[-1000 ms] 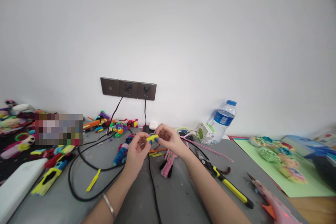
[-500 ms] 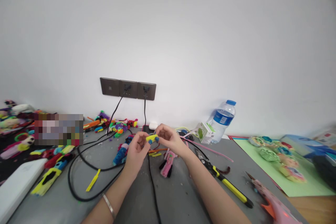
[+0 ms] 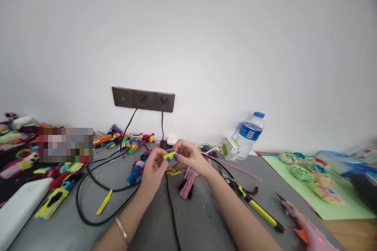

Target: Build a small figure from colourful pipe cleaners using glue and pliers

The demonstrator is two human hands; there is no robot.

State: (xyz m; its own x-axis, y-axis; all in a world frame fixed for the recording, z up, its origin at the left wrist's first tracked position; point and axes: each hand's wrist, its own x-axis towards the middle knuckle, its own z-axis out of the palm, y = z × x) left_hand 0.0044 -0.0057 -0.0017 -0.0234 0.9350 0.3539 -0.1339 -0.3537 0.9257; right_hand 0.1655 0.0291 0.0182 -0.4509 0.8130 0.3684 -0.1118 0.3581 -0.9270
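Between the fingertips of both hands is a short yellow fuzzy piece, like pipe cleaner (image 3: pixel 169 156), held above the grey table. My left hand (image 3: pixel 153 166) pinches its left end. On the right end are the thumb and fingers of my right hand (image 3: pixel 188 156). Blue shows at the thumb tips; whether it is nail colour or part of the piece, I cannot tell. Just below the hands lies a small pink fuzzy figure (image 3: pixel 188 184) with black limbs. Beside my left wrist rests a blue fuzzy figure (image 3: pixel 135 172), partly covered by the hand.
Black cables (image 3: pixel 79 200) loop across the table (image 3: pixel 118 227) from the wall sockets (image 3: pixel 144 99). Yellow-handled pliers (image 3: pixel 262 213) and a pink glue gun (image 3: pixel 309 225) lie at right. A water bottle (image 3: pixel 250 135) stands behind. Colourful fuzzy figures (image 3: pixel 55 200) crowd the left.
Both hands stay in nearly the same place. The yellow piece has turned slightly between the fingers and now looks thinner.
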